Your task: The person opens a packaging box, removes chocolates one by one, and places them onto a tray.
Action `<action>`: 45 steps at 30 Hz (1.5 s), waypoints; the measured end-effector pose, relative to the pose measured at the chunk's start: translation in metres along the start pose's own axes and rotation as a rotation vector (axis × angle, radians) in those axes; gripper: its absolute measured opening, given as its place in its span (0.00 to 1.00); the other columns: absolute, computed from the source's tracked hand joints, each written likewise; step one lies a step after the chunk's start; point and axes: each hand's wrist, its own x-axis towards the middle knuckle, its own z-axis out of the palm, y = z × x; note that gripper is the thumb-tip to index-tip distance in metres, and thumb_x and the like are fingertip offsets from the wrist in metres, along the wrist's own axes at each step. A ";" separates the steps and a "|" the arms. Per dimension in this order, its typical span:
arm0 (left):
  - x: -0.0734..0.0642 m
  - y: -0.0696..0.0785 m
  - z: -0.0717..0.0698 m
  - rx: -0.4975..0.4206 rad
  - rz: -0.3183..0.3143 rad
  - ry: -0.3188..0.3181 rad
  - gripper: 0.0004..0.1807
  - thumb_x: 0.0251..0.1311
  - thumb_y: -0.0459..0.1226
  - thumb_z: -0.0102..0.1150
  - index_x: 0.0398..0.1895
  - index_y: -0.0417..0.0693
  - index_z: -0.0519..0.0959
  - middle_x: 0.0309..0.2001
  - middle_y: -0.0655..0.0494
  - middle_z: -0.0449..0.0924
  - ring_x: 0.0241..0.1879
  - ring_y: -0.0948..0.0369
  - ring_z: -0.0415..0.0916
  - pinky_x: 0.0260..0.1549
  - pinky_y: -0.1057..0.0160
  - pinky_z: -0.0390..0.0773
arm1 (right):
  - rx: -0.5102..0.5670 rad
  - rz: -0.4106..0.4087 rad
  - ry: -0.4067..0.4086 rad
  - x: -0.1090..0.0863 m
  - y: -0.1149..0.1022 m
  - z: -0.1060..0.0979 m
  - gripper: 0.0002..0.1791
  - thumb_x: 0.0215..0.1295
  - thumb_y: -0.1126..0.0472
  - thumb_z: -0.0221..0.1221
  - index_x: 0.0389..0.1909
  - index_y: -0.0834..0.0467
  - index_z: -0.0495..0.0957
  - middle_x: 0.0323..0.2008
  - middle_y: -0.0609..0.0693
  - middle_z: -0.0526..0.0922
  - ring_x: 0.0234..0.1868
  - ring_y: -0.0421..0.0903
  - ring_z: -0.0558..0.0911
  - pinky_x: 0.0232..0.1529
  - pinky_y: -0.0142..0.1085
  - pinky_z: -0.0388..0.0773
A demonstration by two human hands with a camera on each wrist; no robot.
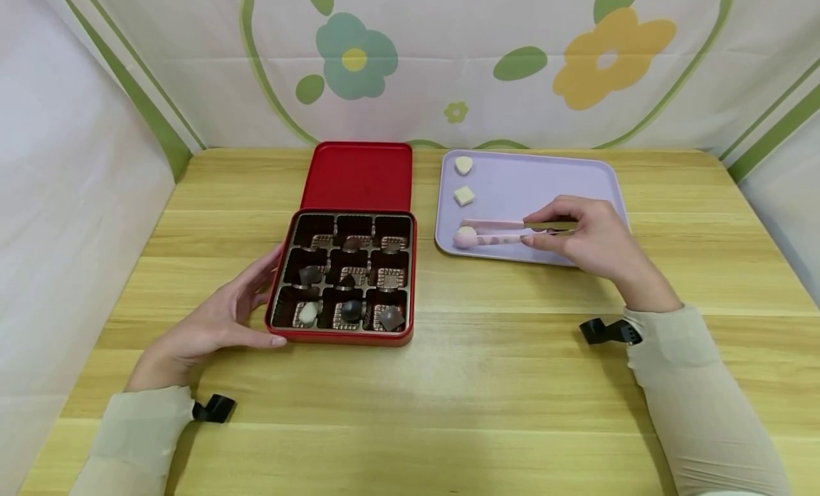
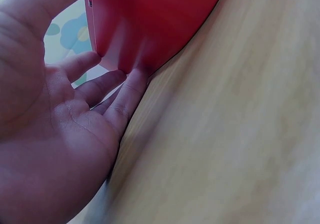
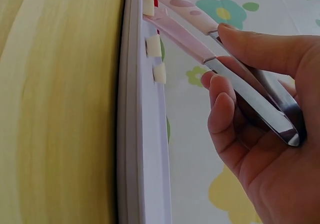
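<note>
My right hand (image 1: 592, 236) grips pink-tipped metal tongs (image 3: 240, 84) over the lilac tray (image 1: 551, 176). The tong tips stand on either side of a white chocolate (image 1: 468, 231) at the tray's near left. Two more white chocolates, one square (image 1: 464, 196) and one rounded (image 1: 464, 166), lie behind it. My left hand (image 1: 218, 322) rests against a red tin (image 1: 359, 337), with extended fingers (image 2: 132, 87) touching its left side and the thumb by the front left corner. Inside, a divided brown insert (image 1: 323, 293) holds dark chocolates and one white piece (image 1: 309, 313) at front left.
The tin's red lid (image 1: 359, 174) lies opened out behind it. Both tin and tray stand on a wooden table (image 1: 448, 403) near its back edge. A flowered cloth (image 1: 435, 69) hangs behind, and pale cloth walls (image 1: 64, 197) flank the table.
</note>
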 end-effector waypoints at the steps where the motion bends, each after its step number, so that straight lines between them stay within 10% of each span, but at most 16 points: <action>1: 0.000 0.000 0.000 -0.001 0.001 -0.001 0.73 0.51 0.20 0.78 0.90 0.68 0.43 0.89 0.56 0.43 0.77 0.69 0.61 0.66 0.75 0.73 | 0.003 0.005 0.005 0.000 0.000 -0.001 0.13 0.64 0.54 0.78 0.48 0.50 0.92 0.43 0.47 0.92 0.41 0.37 0.84 0.38 0.26 0.78; 19: -0.001 0.003 0.000 0.006 -0.028 0.013 0.72 0.52 0.21 0.78 0.90 0.71 0.43 0.89 0.58 0.43 0.77 0.69 0.61 0.65 0.76 0.73 | 0.083 0.006 0.061 -0.004 -0.006 -0.005 0.15 0.63 0.55 0.78 0.50 0.50 0.92 0.42 0.37 0.90 0.44 0.33 0.87 0.39 0.24 0.81; 32: -0.002 0.002 0.001 0.010 -0.025 0.014 0.72 0.52 0.22 0.79 0.90 0.72 0.43 0.90 0.59 0.42 0.78 0.71 0.58 0.67 0.78 0.69 | 0.222 -0.387 -0.030 -0.013 -0.042 0.024 0.16 0.56 0.73 0.78 0.43 0.55 0.93 0.34 0.46 0.87 0.32 0.39 0.81 0.32 0.27 0.80; 45: -0.001 0.002 0.001 0.009 0.011 0.000 0.71 0.53 0.21 0.78 0.90 0.69 0.43 0.89 0.56 0.43 0.78 0.71 0.59 0.68 0.78 0.69 | 0.232 -0.514 -0.197 -0.018 -0.058 0.045 0.17 0.54 0.69 0.81 0.43 0.49 0.93 0.30 0.40 0.85 0.30 0.38 0.78 0.34 0.30 0.75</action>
